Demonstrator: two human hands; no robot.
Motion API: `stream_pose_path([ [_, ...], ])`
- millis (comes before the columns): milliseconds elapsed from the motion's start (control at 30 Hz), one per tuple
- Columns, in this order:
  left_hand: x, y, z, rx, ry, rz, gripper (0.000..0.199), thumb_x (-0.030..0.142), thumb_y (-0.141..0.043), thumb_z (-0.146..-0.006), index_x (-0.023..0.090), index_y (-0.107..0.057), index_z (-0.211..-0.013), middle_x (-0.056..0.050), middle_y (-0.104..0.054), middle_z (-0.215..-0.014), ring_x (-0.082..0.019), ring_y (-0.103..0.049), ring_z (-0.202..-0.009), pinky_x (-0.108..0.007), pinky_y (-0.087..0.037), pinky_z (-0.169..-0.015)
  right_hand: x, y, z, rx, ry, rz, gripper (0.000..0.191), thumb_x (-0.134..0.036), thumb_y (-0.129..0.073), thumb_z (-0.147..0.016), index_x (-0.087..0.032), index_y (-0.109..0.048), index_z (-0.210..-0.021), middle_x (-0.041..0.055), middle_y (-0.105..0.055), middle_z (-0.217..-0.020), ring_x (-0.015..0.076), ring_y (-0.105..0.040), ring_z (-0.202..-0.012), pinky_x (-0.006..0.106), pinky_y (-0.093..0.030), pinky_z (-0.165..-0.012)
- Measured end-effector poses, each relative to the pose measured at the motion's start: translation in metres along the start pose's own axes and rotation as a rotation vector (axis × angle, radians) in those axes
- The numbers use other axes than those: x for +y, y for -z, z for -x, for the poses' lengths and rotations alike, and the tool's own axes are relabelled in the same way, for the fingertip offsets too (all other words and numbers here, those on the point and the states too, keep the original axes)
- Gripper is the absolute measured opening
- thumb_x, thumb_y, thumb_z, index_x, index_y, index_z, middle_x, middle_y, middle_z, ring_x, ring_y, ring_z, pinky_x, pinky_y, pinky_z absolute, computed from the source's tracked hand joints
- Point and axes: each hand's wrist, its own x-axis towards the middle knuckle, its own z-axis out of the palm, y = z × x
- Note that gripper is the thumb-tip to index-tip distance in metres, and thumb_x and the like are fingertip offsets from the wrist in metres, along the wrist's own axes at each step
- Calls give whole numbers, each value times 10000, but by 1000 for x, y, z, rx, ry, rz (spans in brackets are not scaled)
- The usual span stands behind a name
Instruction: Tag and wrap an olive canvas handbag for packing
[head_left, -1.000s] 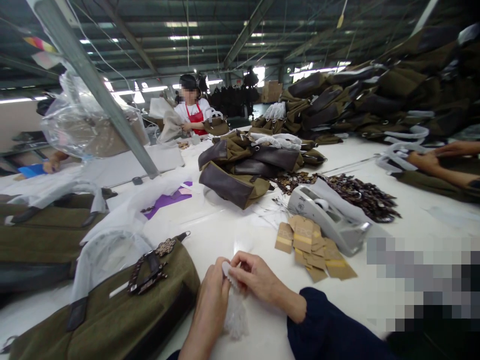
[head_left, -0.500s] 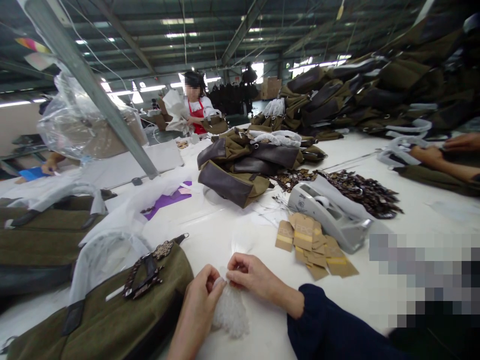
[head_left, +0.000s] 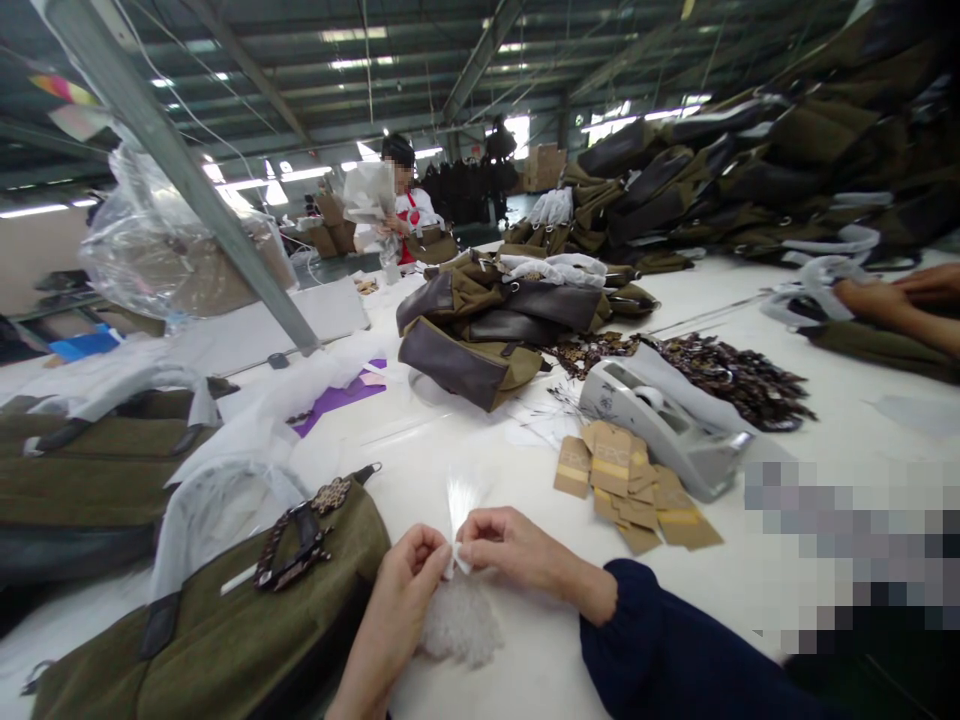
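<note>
The left hand (head_left: 401,590) and right hand (head_left: 510,550) pinch a tuft of clear plastic strands (head_left: 459,510) between their fingertips, lifting it just above the loose heap (head_left: 457,622) on the bench (head_left: 517,480) to keep it separate

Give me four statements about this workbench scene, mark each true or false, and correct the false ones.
1. The left hand and right hand pinch a small bunch of thin clear plastic strands. True.
2. The grey tape dispenser sits on the olive bag. False: it stands on the white table, beside brown card tags.
3. A co-worker in a red apron, beyond the piled bags, holds up something white. True.
4. The right forearm is bare. False: a dark blue sleeve covers it.
</note>
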Motion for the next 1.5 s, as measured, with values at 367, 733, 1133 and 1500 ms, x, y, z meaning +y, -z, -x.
stream_pose_path([
  [367,-1,-2,-2,20,-11,-34,267,425,-605,-851,186,-563,-741,29,-515,-644,-140,-432,-617,-246,-329,-579,-2,-2,-1,49,-1,77,32,-164,-578,-689,-144,-572,-664,-19,-539,-699,98,-428,-641,225,-316,-582],
  [733,-4,0,-2,-7,-25,-7,283,439,-519,-914,188,-560,-789,22,-513,-671,-140,-438,-632,-252,-346,-600,0,5,-2,-18,-25,50,65,-202,-604,-748,-146,-572,-737,-37,-502,-674,84,-402,-622,213,-310,-584],
  [1133,-12,-7,-8,32,-3,225,236,350,-657,-828,205,-509,-940,42,-562,-747,-101,-454,-589,-219,-318,-558,6,-6,-4,148,35,-65,402,-475,-729,-784,-197,-439,-785,-31,-508,-737,117,-505,-661,242,-470,-605],
  [1500,-10,-9,-7,100,-35,203,226,318,-663,-813,208,-515,-945,41,-558,-765,-92,-468,-603,-215,-353,-572,13,-10,-4,250,69,23,226,-271,-686,-791,-198,-480,-847,-33,-515,-755,111,-512,-655,225,-448,-578],
])
